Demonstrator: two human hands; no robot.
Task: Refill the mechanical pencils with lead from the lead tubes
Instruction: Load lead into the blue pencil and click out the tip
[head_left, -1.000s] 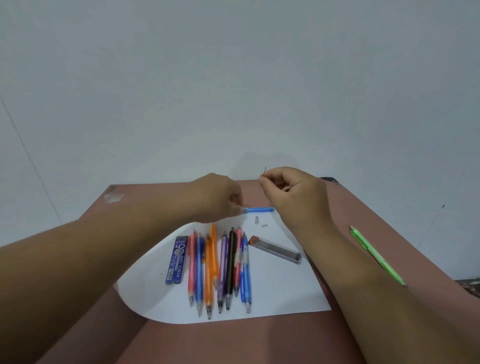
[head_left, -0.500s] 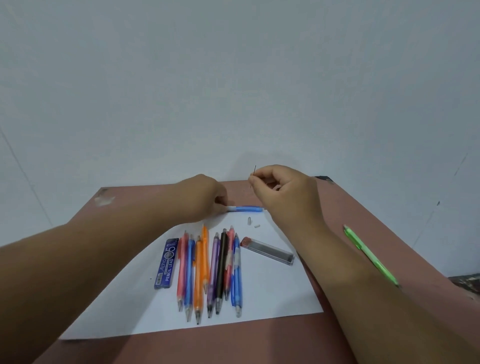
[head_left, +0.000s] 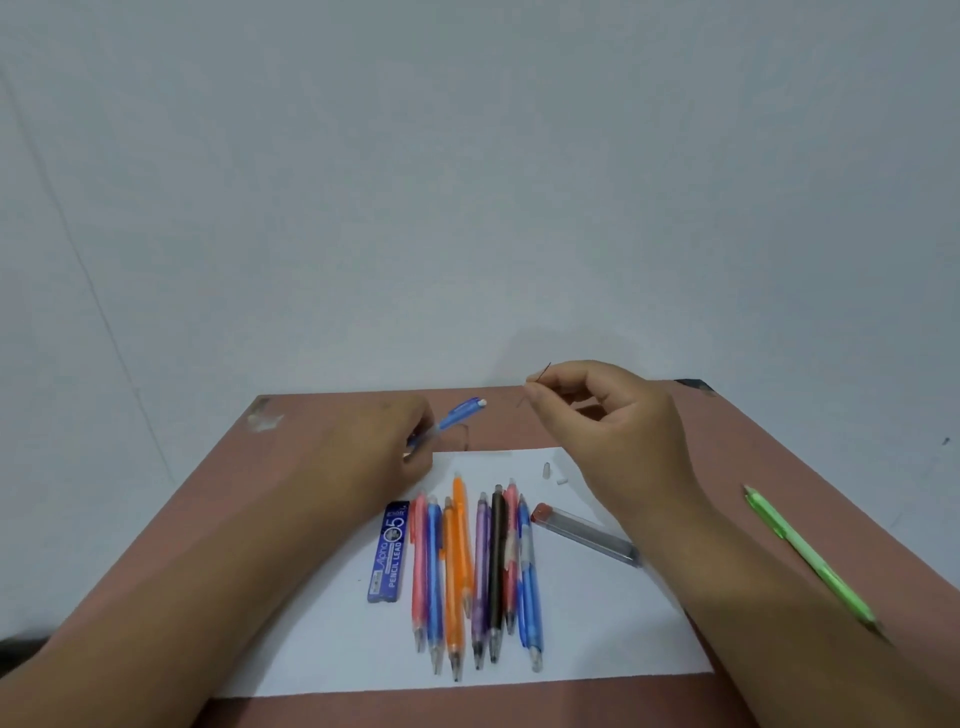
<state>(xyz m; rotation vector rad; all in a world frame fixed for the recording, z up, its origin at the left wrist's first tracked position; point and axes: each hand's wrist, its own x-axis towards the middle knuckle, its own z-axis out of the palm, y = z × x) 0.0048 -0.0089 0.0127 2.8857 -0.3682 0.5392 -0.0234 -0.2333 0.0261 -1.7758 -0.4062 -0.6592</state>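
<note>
My left hand (head_left: 387, 447) grips a blue mechanical pencil (head_left: 457, 413), its back end tilted up to the right. My right hand (head_left: 602, 415) pinches a thin dark lead (head_left: 540, 376) between thumb and forefinger, a short gap right of the pencil's end. Several coloured pencils (head_left: 478, 566) lie side by side on a white sheet (head_left: 597, 639). A blue lead case (head_left: 389, 553) lies left of them and a clear lead tube (head_left: 587, 532) with a red cap lies to their right.
A green mechanical pencil (head_left: 800, 548) lies on the brown table (head_left: 779, 452) at the right. A small cap (head_left: 547, 470) and an eraser piece (head_left: 561, 479) sit on the sheet under my right hand. A pale wall stands behind the table.
My left hand has lifted the blue pencil off the sheet and tilted its back end upward. My right hand with the lead has drawn slightly away to the right.
</note>
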